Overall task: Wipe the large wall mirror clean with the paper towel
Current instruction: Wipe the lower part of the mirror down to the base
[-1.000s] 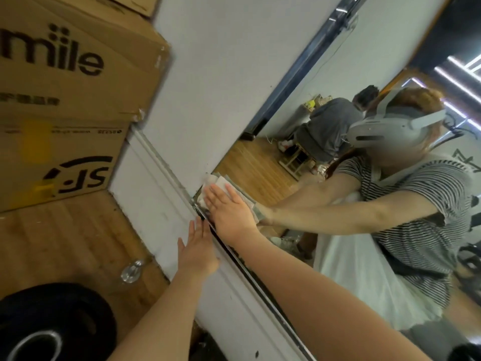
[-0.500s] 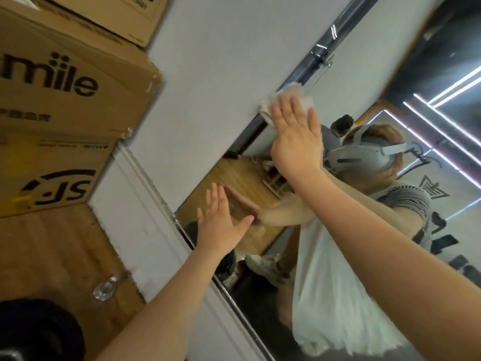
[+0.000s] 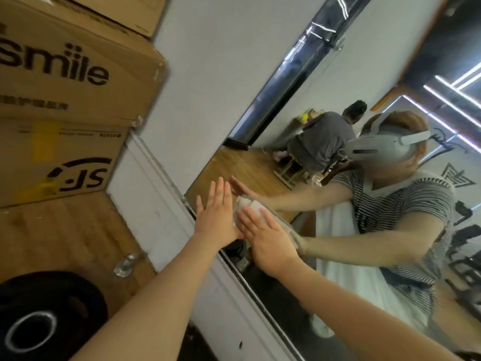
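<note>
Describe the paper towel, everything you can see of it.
The paper towel is white, soft-looking and crumpled into a folded wad. It lies flat against the glass of the wall mirror, low near the mirror's left edge. The right hand presses it there with straight, spread fingers that cover its lower part, so only the upper end shows. The left hand lies flat right beside it. Whether it is damp or dirty cannot be told.

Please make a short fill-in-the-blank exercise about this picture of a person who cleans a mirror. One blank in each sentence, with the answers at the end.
1. The right hand presses the paper towel flat against the ____.
2. The left hand, fingers straight, holds ____.
3. The upper cardboard box bears the word ____.
4. A clear bottle lies on the wooden ____.

Answers: mirror; nothing; smile; floor
</note>
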The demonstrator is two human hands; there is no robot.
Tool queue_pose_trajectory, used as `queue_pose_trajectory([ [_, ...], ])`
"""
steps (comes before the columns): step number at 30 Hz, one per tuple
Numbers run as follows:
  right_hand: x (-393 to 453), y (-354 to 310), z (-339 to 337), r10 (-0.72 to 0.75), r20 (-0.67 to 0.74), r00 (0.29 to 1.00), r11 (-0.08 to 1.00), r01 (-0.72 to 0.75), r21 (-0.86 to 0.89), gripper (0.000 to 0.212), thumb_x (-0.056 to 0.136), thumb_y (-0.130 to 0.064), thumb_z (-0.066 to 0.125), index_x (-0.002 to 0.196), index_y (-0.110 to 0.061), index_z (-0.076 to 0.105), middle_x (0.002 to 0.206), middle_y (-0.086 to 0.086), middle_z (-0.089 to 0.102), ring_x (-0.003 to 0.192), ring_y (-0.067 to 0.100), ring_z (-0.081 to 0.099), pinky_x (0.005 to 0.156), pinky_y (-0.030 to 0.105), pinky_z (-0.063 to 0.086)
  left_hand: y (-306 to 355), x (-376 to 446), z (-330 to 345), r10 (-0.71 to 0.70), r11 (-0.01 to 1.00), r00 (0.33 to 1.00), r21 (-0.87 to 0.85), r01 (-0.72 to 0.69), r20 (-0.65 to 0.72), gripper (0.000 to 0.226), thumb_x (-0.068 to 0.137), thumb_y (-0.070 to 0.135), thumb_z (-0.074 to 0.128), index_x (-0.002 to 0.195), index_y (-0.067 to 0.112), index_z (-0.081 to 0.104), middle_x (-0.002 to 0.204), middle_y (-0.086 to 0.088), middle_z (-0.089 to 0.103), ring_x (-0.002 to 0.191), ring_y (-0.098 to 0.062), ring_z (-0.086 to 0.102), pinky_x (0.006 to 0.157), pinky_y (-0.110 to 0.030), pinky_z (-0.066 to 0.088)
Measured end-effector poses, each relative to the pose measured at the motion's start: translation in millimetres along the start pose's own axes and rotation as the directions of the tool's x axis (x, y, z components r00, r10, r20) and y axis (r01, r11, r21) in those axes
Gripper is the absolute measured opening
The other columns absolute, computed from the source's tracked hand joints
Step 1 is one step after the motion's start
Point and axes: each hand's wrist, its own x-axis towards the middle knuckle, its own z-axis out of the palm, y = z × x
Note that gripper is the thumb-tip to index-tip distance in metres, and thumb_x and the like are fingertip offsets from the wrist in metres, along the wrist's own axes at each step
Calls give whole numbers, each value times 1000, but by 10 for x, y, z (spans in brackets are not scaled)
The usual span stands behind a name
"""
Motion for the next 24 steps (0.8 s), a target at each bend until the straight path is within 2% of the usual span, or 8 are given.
queue_pose_trajectory([
  [3,-253,-60,176,-144,90,985,990,143,19,62,101,-22,31,155,-14,0,161,4,-11,133,16,-31,95,35,-40,57,-67,138,83,995,991,51,-88,103,120,82,52,69,151,8,-19,159,-7,-26,147,-22,-21,118,-52,-2],
  [7,-399,58,174,-65,-7,998,995,66,72,61,100,-21,34,155,-17,8,163,3,-3,144,16,-19,99,34,-37,93,-60,213,80,997,989,-11,-80,125,126,79,52,72,149,7,-24,157,-7,-29,147,-20,-19,118,-51,-1],
  [9,-453,242,95,59,-170,984,998,-53,42,62,91,-20,43,151,-16,27,161,5,17,147,18,-2,110,36,-25,64,-43,244,83,997,990,-1,-83,112,126,80,46,74,149,9,-24,157,-6,-29,148,-19,-17,118,-51,2],
  [11,-565,466,-18,237,-334,912,969,-198,146,60,79,-20,43,138,-13,53,149,7,44,143,21,26,117,36,-8,41,-49,289,75,997,994,4,-76,78,123,80,39,75,150,9,-22,158,-5,-27,148,-18,-14,118,-50,5],
  [14,-731,717,-22,450,-476,756,893,-386,231,63,78,-18,36,138,-12,52,148,8,45,140,22,26,118,36,-4,66,-73,342,69,998,997,-10,-69,31,118,83,30,74,150,9,-20,159,-5,-25,149,-18,-13,118,-49,6],
  [17,-709,569,58,594,-499,631,803,-508,313,66,78,-15,35,143,-13,45,152,7,38,142,23,22,117,38,-9,70,-72,370,59,998,998,-23,-59,9,105,88,12,66,152,9,-17,159,-4,-25,148,-18,-14,119,-51,7],
  [19,-706,348,229,587,-468,661,810,-493,318,68,78,-14,34,146,-13,41,154,4,32,144,23,17,118,39,-10,65,-70,387,55,998,998,-43,-55,-9,100,87,4,61,153,9,-15,160,-3,-22,149,-18,-13,119,-51,6],
  [24,-1017,-332,880,350,-276,895,922,-276,273,79,68,-12,52,145,-13,39,155,2,26,149,18,-9,119,40,-12,112,-80,386,20,998,999,-64,-22,-27,97,88,5,58,153,11,-13,161,-3,-20,149,-20,-10,119,-50,5],
])
